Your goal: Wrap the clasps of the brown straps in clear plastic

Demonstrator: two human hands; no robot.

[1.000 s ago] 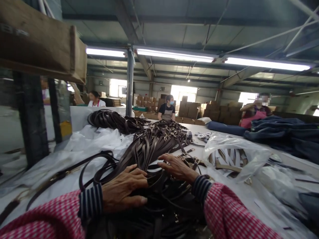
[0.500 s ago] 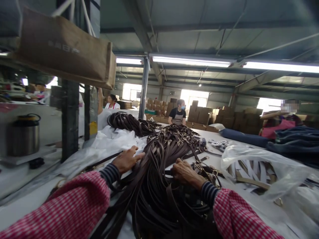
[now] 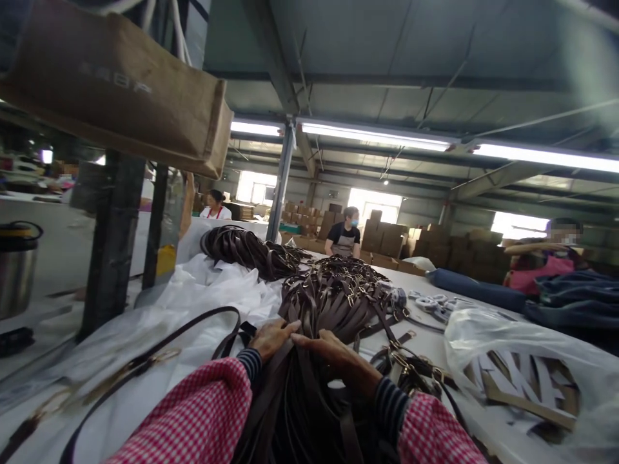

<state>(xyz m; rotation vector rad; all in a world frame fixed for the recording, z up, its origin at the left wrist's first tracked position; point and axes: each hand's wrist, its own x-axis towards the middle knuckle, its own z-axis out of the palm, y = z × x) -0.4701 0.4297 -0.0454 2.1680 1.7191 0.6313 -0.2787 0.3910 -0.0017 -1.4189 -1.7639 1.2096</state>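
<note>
A thick bundle of dark brown leather straps point(image 3: 333, 299) with metal buckles lies on the white-covered table point(image 3: 145, 386) in front of me. My left hand point(image 3: 275, 338) and my right hand point(image 3: 329, 351) meet on top of the bundle's near part, fingers wrapped over the straps and fingertips almost touching. Both arms wear red-checked sleeves with striped cuffs. One loose strap point(image 3: 159, 348) loops out to the left over the white sheet.
A second coil of straps point(image 3: 242, 248) lies farther back. A clear plastic bag point(image 3: 527, 374) with pale pieces sits at right, beside dark blue fabric point(image 3: 570, 303). A brown bag point(image 3: 120, 84) hangs upper left by dark posts. Other people work at the far end near cardboard boxes.
My two hands have come together on top of the strap bundle; earlier they were apart, the left one out on the left side. The view has shifted slightly left and up.
</note>
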